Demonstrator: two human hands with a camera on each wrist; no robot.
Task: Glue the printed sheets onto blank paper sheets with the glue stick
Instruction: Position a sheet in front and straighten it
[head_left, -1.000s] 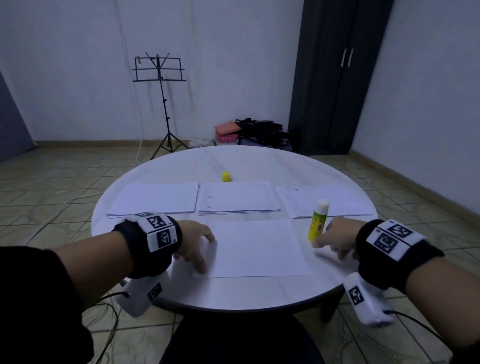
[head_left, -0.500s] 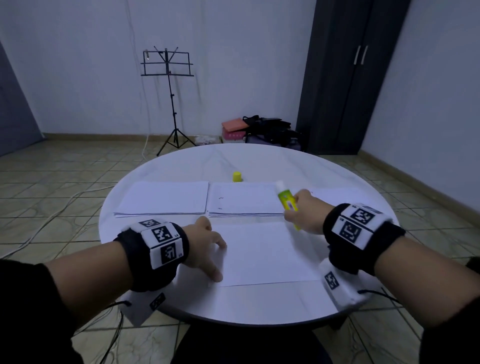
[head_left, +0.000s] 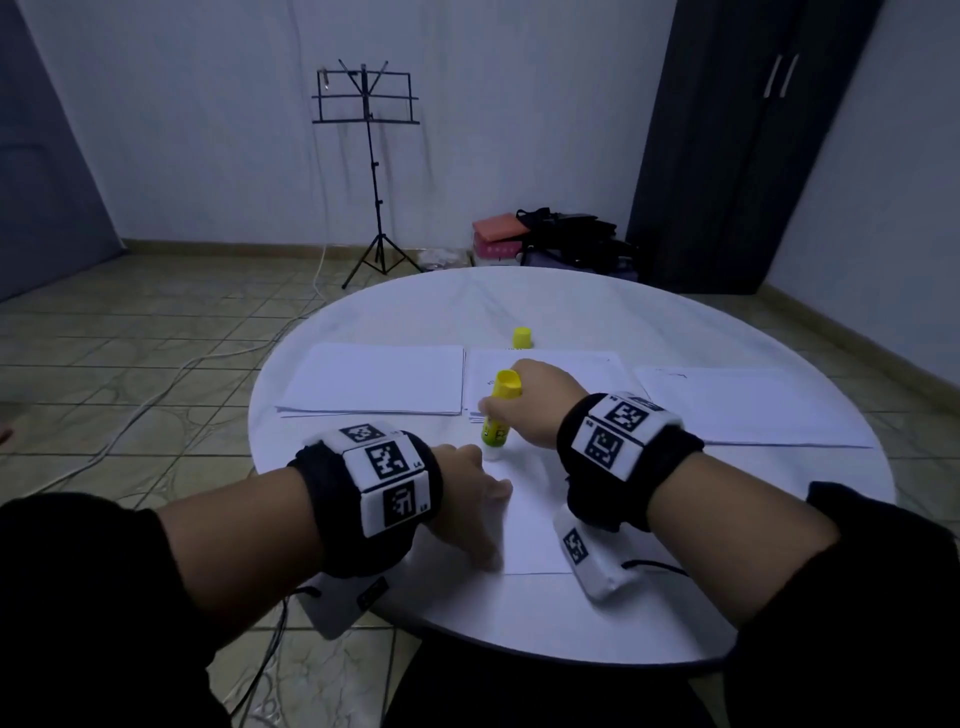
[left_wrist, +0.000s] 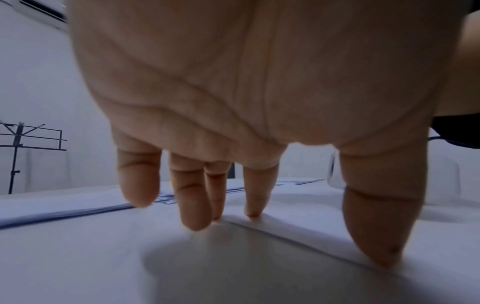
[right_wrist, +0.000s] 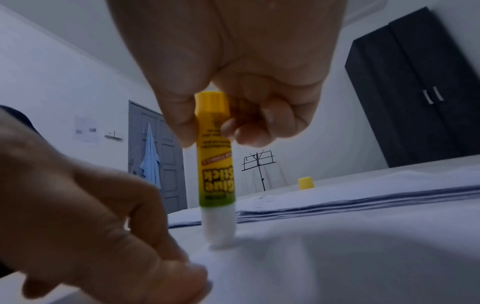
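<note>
The right hand (head_left: 535, 402) is gripping the glue stick (head_left: 497, 415) with its thumb and curled fingers wrapped around the upper, yellow end of the tube. The stick is standing nearly upright and upside down, its white glue end (right_wrist: 220, 228) pressing down onto the far left corner of the blank sheet (head_left: 535, 519) that is lying closest to the person. The left hand (head_left: 470, 499) is resting just beside it, fingers (left_wrist: 193, 195) spread and fairly straight, the fingertips and thumb pressing down on the sheet's left edge and holding it flat against the round white table (head_left: 675, 613).

Beyond the hands, three piles of paper are lying in a row across the table: a left stack (head_left: 374, 379), a middle stack (head_left: 597, 369) partly hidden behind the right hand, and a right stack (head_left: 748, 405). The yellow cap (head_left: 521, 337) is standing on its own just behind the middle stack, well apart from the stick.

Further out, a black music stand (head_left: 370, 171) is standing on the tiled floor by the far wall, and a dark wardrobe (head_left: 737, 145) is filling the right corner.
</note>
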